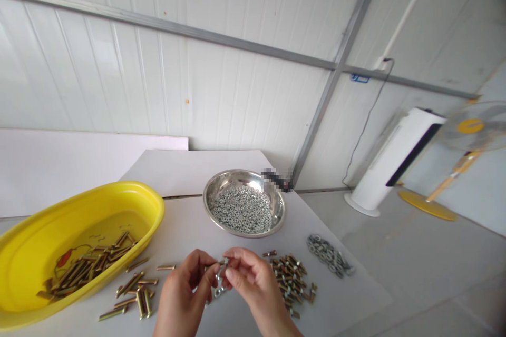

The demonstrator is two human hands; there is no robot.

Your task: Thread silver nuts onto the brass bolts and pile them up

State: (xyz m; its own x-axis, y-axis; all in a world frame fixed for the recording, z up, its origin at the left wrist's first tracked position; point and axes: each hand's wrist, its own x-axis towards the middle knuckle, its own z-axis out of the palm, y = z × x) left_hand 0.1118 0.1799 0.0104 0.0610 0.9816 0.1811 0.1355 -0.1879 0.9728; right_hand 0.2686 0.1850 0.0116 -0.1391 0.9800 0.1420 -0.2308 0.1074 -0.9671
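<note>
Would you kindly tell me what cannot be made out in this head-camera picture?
All in the head view:
The small metal part pinched between the left hand and the right hand is mostly covered by them.
A pixelated patch behind the steel bowl hides whatever is there.
The yellow basin is cut off by the left edge.
The fan is blurred.
The blue wall label is too small to read.

Single head-worn view facing forward-down across table [190,221] toward wall [118,63]; left hand [184,295], right hand [253,284] close at bottom edge.

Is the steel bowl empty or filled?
Partly filled: small nuts cover the bottom of the bowl; its upper wall shows bare.
</note>
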